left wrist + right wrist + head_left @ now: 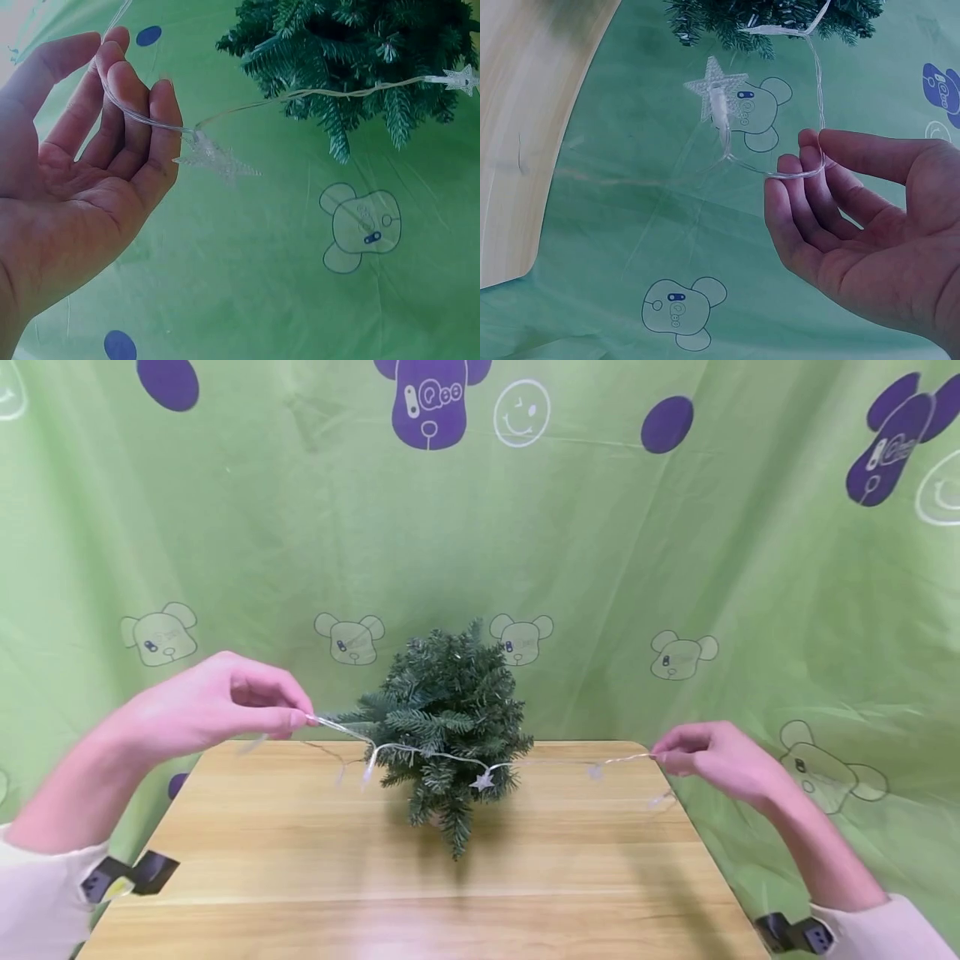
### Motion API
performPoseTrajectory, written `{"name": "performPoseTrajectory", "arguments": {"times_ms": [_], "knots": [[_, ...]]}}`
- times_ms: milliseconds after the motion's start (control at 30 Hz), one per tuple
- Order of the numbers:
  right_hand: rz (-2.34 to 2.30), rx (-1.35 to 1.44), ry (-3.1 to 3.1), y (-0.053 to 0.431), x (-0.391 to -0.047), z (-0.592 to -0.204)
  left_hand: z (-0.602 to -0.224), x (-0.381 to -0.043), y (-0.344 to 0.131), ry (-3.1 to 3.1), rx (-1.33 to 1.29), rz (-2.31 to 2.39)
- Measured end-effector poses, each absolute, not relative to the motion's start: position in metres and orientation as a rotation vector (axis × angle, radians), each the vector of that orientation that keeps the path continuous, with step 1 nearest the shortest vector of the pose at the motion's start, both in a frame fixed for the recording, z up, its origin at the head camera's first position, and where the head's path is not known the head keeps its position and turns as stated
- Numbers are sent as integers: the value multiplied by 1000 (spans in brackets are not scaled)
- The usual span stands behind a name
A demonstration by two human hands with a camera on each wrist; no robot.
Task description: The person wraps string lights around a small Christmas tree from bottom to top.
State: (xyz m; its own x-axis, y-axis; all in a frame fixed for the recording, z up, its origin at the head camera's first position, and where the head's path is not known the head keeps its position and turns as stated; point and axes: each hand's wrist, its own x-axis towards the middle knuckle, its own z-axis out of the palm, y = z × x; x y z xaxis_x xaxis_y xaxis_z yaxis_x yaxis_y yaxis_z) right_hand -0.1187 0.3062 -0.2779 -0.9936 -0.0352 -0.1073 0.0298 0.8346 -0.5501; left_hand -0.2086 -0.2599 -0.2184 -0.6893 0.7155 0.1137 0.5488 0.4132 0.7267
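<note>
String lights (482, 780) pinched by left hand (206, 700), right hand (720, 762); tree (450, 702) behind.

Both arms reach forward, the hands well apart and turned inward toward each other. The left forearm (78, 793) rises from a white left sleeve (45, 893) at lower left; its wrist bends so that the left hand (213, 697) points toward the middle. The right forearm (821, 852) slants up from a white right sleeve (892, 931), and the right hand (727, 762) sits lower in the head view than the left. Each hand pinches between thumb and index tip. In the wrist views both palms show, the remaining left fingers (161, 135) and right fingers (780, 210) loosely curved side by side.
</note>
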Motion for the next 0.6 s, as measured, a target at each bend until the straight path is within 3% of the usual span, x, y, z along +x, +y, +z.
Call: {"name": "performPoseTrajectory", "arguments": {"times_ms": [600], "knots": [[-1026,215,2967,317,-115,-266,-234,-195,-198,2240,1157,1151]]}}
